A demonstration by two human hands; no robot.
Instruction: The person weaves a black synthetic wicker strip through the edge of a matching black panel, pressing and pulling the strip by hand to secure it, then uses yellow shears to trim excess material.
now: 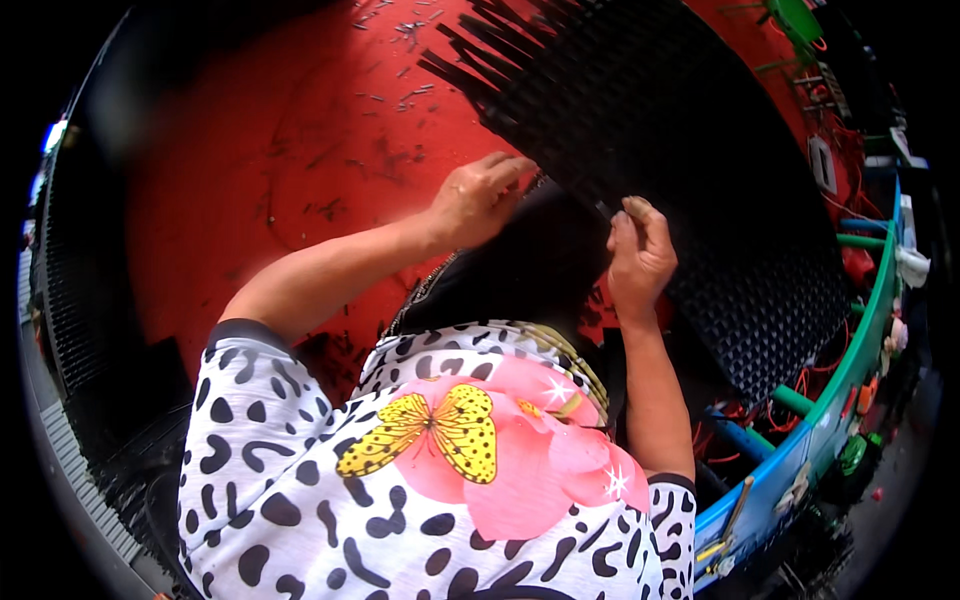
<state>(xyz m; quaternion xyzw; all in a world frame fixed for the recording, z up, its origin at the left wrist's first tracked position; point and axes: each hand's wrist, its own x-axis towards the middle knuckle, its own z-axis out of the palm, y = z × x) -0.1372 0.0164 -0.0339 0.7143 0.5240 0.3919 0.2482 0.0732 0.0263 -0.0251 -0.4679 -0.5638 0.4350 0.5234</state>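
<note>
A large black woven sheet (640,130) of flat strips spreads ahead of me and to the right, its loose strip ends (490,50) fanning out at the far left. My left hand (485,198) is closed, with its fingertips pinched at the sheet's near left edge. Farther along that same edge, my right hand (642,255) is closed too, thumb and fingers curled around the border. Shadow hides exactly which strip each hand grips. My lap, in dark cloth (520,260), lies beneath both hands.
Small dark offcuts (405,95) litter the red floor (220,190). On the right runs a curved blue and green frame (860,365) with pipes (795,400) and red cords. A green object (795,18) stands at the far right. A dark ribbed panel (85,250) is at the left.
</note>
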